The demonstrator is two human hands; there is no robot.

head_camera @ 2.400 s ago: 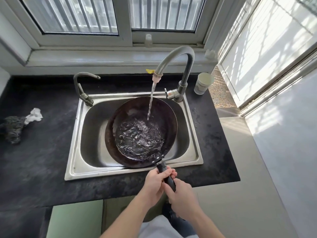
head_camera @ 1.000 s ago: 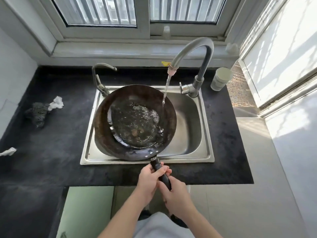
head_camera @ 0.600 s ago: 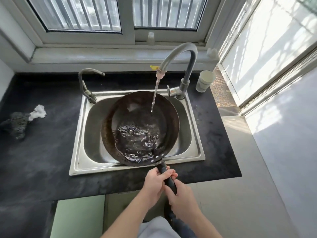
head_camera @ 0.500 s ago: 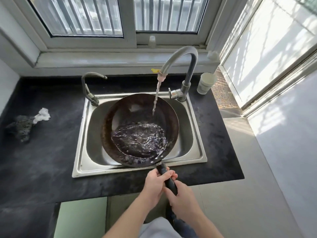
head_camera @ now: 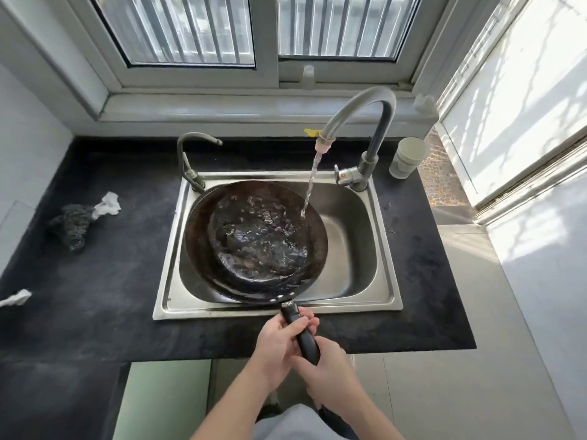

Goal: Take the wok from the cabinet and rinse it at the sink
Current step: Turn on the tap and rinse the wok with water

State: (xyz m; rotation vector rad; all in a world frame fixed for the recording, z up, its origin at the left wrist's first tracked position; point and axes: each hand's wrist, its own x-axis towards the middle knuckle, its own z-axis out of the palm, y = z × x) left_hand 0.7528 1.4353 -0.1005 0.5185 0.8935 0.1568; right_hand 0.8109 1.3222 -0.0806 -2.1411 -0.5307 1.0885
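A dark round wok (head_camera: 203, 236) sits over the left part of the steel sink (head_camera: 386, 249), with water sloshing in its bowl. Its black handle (head_camera: 303, 335) sticks out over the counter's front edge. My left hand (head_camera: 279, 341) grips the handle near the wok, and my right hand (head_camera: 330, 369) grips the handle's end just behind it. The tall curved tap (head_camera: 365, 115) runs a thin stream of water onto the wok's right rim.
A second small tap (head_camera: 190, 154) stands at the sink's back left. A pale cup (head_camera: 408, 157) is on the black counter (head_camera: 95, 281) by the tall tap. A dark scrubber (head_camera: 73, 223) and white paper scraps (head_camera: 109, 203) lie to the left.
The wok has swung left in the sink and tilted, so the water now hits its right rim instead of the middle. Both hands keep their grip on the handle.
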